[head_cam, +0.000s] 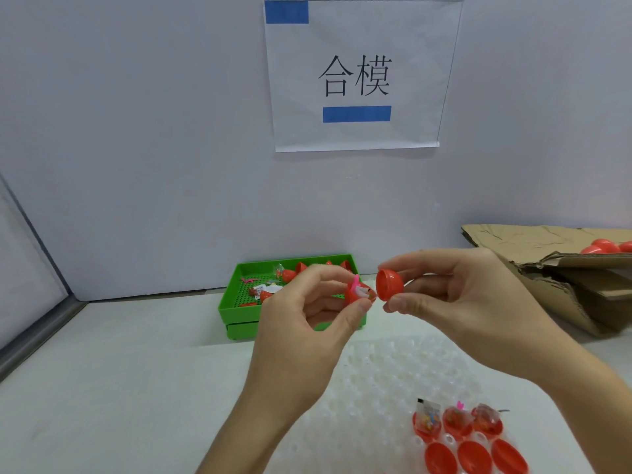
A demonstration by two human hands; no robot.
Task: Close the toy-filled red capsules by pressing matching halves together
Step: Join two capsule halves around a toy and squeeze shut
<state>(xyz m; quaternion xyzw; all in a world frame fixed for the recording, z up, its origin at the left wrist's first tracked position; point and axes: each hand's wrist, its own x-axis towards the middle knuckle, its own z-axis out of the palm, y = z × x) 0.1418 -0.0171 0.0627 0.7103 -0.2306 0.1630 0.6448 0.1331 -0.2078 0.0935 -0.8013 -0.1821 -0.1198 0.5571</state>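
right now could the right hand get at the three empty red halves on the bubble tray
Probably not yet: the right hand is pinching an empty red half. Otherwise nothing covers the three empty red halves just below it.

Bright, even overhead light; soft shadows under the green tray [239,314]; wide-angle bowing at edges, slight softness throughout.

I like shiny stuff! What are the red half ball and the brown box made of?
The red half ball looks like smooth, glossy plastic: light glints off it. The brown box looks like matte corrugated cardboard, creased and torn at its edges.
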